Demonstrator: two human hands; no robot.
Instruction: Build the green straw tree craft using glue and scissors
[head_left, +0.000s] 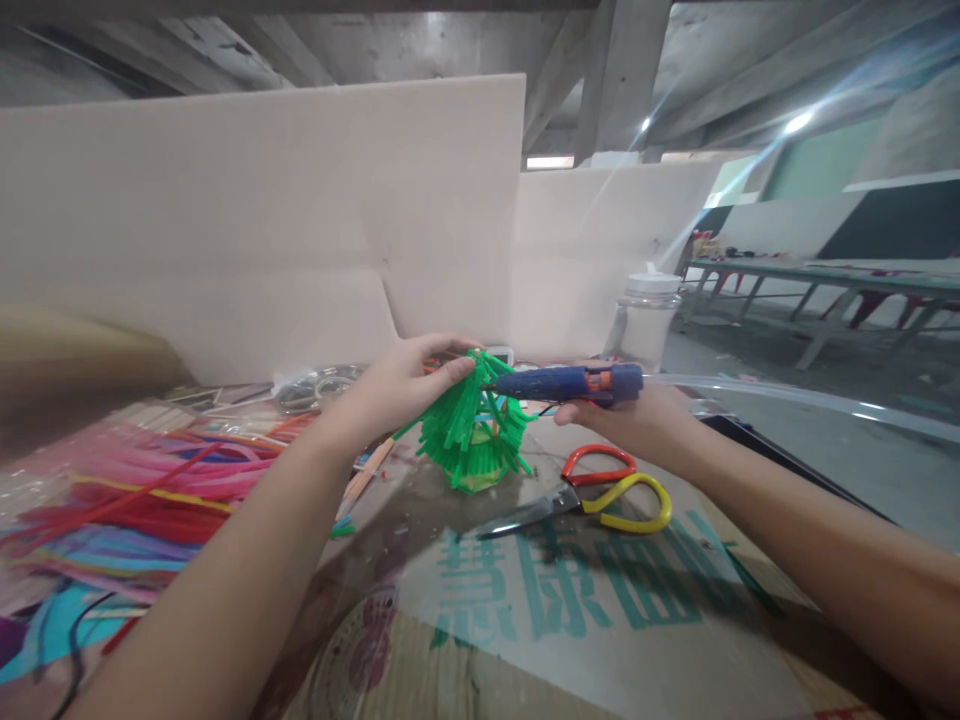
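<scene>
A small green tree-like craft (480,440), layered with short fuzzy pipe cleaner pieces, stands on the table in front of me. My left hand (420,380) grips its upper part, thumb on the near side and the other fingers mostly behind it. In my right hand (630,415) is a blue glue gun (562,383), held level and pointing left. Its nozzle meets the green strands near the top; whether glue is coming out cannot be seen. A long clear glue stick (780,390) trails from the back of the gun to the right.
Scissors (577,495) with one red and one yellow handle lie just below the craft. Many coloured pipe cleaners (165,490) spread across the left. A clear bottle (646,320) stands behind my right hand, and pale boards (262,220) rise at the back.
</scene>
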